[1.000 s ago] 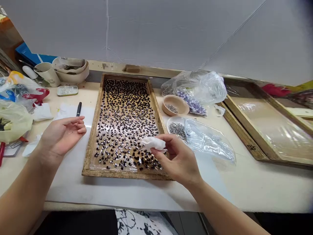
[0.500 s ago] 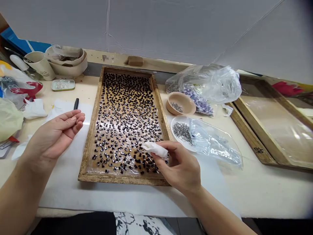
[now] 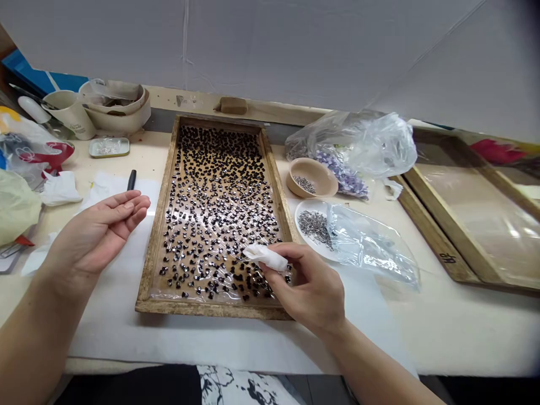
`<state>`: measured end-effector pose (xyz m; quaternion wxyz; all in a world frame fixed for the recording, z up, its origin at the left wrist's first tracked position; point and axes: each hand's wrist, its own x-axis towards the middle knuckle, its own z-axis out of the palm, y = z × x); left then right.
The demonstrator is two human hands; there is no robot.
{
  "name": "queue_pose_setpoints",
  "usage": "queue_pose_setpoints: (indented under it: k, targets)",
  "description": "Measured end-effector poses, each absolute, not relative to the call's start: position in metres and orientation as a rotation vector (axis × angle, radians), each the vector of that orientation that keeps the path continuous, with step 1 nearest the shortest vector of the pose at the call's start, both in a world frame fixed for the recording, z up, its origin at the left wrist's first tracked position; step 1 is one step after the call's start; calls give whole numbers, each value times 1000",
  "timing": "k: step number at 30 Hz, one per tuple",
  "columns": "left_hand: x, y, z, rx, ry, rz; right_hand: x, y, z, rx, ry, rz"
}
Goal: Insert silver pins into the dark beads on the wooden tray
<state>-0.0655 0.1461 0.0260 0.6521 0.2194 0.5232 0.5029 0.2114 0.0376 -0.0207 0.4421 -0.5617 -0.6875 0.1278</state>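
A long wooden tray (image 3: 151, 264) lies in front of me, lined with clear film and covered with several small dark beads (image 3: 215, 191). My right hand (image 3: 310, 289) pinches a crumpled white tissue (image 3: 266, 257) over the tray's near right corner. My left hand (image 3: 99, 233) hovers palm-up left of the tray, fingers together and slightly curled, with nothing visible in it. A black pen (image 3: 131, 179) lies on white paper just beyond its fingertips.
Right of the tray stand a tan bowl (image 3: 312, 178) of small metal bits, a white dish (image 3: 314, 226) of metal pieces under a clear bag, and a plastic bag (image 3: 358, 146) with purple pieces. A second wooden tray (image 3: 439, 242) sits far right. Cups and bags crowd the left.
The view shifted down and left early on. My right hand with the tissue dropped slightly toward the tray's near right corner. My left hand barely moved.
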Motion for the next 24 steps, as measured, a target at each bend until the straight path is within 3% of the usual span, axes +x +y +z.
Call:
queue_pose_setpoints:
  k: [24]
  targets:
    - [-64, 146, 27, 468, 1192, 1151, 208, 38, -13, -1411, -1727, 295]
